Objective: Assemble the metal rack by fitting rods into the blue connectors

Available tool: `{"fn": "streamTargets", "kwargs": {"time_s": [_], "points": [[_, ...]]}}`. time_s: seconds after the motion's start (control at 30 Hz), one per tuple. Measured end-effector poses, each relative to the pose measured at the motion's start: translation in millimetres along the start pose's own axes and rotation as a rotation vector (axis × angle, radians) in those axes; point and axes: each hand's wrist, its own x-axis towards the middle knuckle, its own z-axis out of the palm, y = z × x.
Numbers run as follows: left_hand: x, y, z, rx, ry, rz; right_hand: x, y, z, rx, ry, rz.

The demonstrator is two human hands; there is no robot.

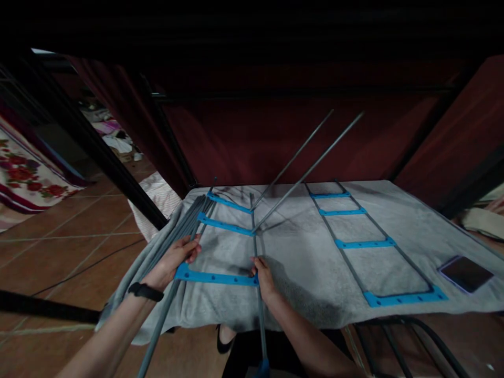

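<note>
A grey-clothed bench (299,257) stands before a dark red backdrop (244,136). On it lies the frame (216,277), at least three blue crosspieces (226,225) fitted; two slanted rods (311,168) jutting up suggest unfinished work. The left hand (183,254) and right hand (264,275) grip its sides. Right of the frame, a four-rung ladder (364,243) looks complete, a phone (466,273) beyond; left, bundled rods (177,231) seem unused. No legible writing.

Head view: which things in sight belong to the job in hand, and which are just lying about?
Likely part of the job:
- blue strip at the right hand
- grey rod beside that hand
- ladder-like frame, matching parts

Likely just lying about:
- phone
- floral cloth
</note>
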Motion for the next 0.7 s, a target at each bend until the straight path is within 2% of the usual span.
{"fn": "streamTargets", "kwargs": {"time_s": [0.1,0.2,0.37,0.53,0.63,0.7], "points": [[6.9,36.9,1.5,-0.022,-0.003,0.066,3.4,-1.3,23.9,-0.084,-0.070,0.062],[13.4,68.1,7.4,0.074,-0.020,0.100,7.6,-6.2,48.1,-0.114,-0.174,0.168],[6.6,102.4,25.5,0.307,-0.040,0.142,8.9,-11.0,71.3,-0.075,-0.359,0.289],[2.6,114.8,27.2,0.546,-0.086,0.174,6.9,-8.8,88.9,0.027,-0.441,0.393],[10.2,111.3,16.4,0.616,-0.060,0.168,8.1,-11.4,95.3,0.024,-0.429,0.407],[17.5,106.5,5.4,0.612,-0.043,0.142,10.1,-16.5,89.7,0.011,-0.411,0.402]]}}
